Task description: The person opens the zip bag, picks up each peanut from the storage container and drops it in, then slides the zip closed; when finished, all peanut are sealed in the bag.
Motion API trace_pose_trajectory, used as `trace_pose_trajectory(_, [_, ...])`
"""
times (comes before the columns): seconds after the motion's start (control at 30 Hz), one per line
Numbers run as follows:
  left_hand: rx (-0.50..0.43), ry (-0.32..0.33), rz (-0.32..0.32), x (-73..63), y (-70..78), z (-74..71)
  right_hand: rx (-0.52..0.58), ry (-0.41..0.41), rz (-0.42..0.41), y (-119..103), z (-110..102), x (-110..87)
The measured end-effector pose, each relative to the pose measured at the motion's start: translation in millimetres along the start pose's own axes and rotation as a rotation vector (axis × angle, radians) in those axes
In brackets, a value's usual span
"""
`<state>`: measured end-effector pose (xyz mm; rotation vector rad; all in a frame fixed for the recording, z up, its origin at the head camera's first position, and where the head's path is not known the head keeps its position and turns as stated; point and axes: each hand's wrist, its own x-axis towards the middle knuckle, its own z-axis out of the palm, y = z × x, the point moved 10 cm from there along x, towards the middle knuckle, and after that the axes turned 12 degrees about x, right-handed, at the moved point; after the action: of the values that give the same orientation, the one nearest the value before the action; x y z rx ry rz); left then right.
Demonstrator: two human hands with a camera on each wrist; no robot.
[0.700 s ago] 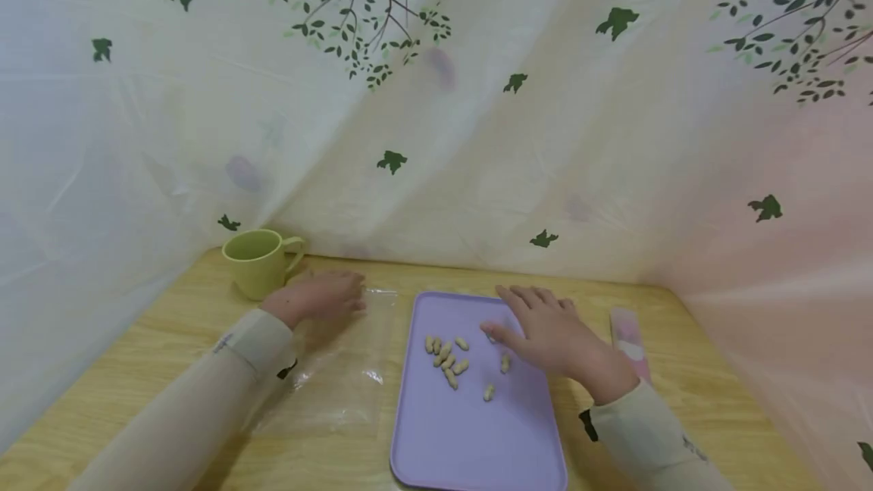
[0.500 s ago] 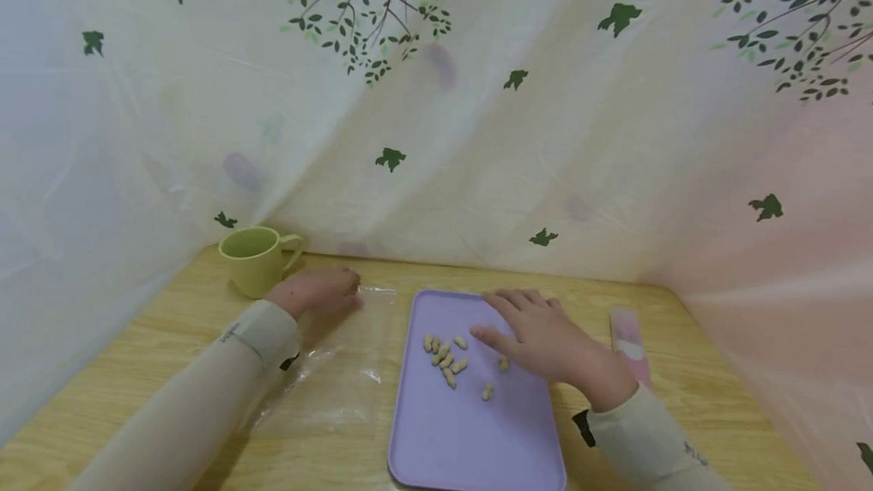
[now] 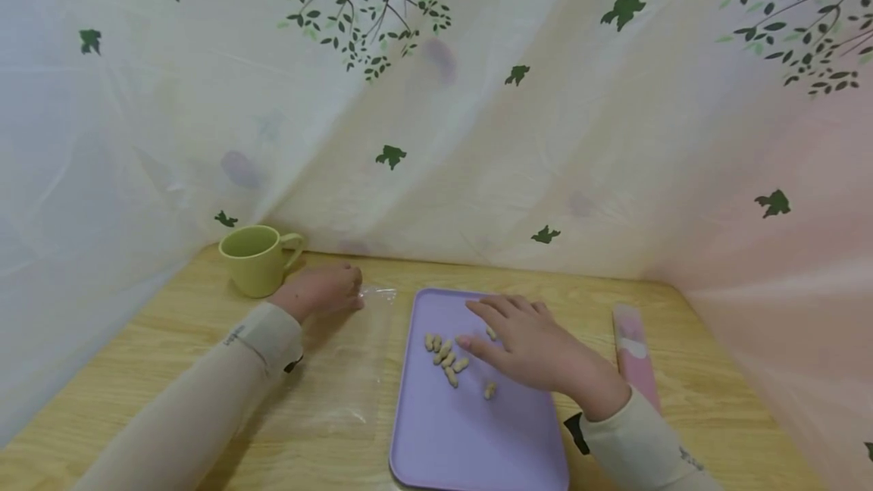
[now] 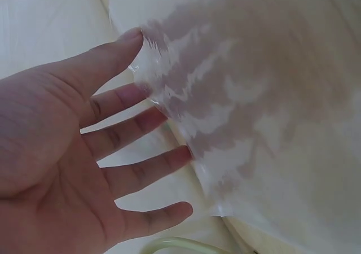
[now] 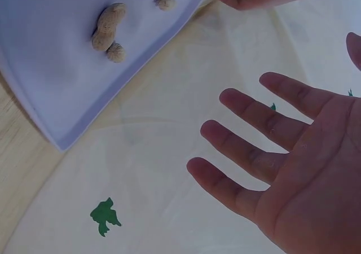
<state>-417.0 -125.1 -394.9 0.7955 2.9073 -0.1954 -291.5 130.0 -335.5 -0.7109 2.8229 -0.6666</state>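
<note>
The clear plastic bag [image 3: 344,385] lies flat on the left half of the worktop [image 3: 709,392]. Farthest left, a yellow-green mug [image 3: 251,267] stands upright, its handle turned to the right. Just beside it, the left hand [image 3: 319,290] is at the bag's far end, thumb and fingers spread wide, some of their tips meeting the edge of the film; how firm that contact is, I can't tell. Right of the bag comes the purple tray [image 3: 470,449], carrying peanuts [image 3: 448,360], most bunched toward its left side, a few strays further right. Above the tray's right part hangs the right hand [image 3: 528,347], fingers wide apart and holding nothing. At the right, a pink-and-white strip [image 3: 637,370] lies on the worktop; what it is I can't make out.

To my eye, the step in hand is getting hold of the bag's edge. The next move seems to call for the left thumb and fingers to narrow on that thin film, perhaps with the right hand helping to part it.
</note>
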Motion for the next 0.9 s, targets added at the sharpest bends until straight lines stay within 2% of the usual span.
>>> trace_pose_trajectory(0.27, [-0.018, 0.003, -0.101, -5.8, -0.4, -5.3, 0.018, 0.011, -0.014, -7.7, -1.0, 2.8])
trace_pose_trajectory(0.47, [-0.028, 0.091, -0.118, -6.3, -2.1, -7.7, 0.029, 0.006, -0.039, -16.5, -0.7, 6.7])
trace_pose_trajectory(0.57, [-0.004, 0.137, -0.103, -5.8, -3.0, -8.0, 0.034, -0.002, -0.048, -20.4, 0.5, 8.9])
trace_pose_trajectory(0.73, [0.047, 0.226, -0.027, -10.8, 1.3, -14.1, 0.055, -0.013, -0.054, -26.0, 2.5, 10.2])
trace_pose_trajectory(0.8, [0.049, 0.283, 0.021, -19.1, 7.6, -24.7, 0.054, 0.006, -0.075, -30.2, 0.6, 10.6])
trace_pose_trajectory(0.9, [0.042, 0.409, 0.089, -39.7, 22.6, -52.5, 0.039, 0.077, -0.156, -42.1, -7.5, 11.5])
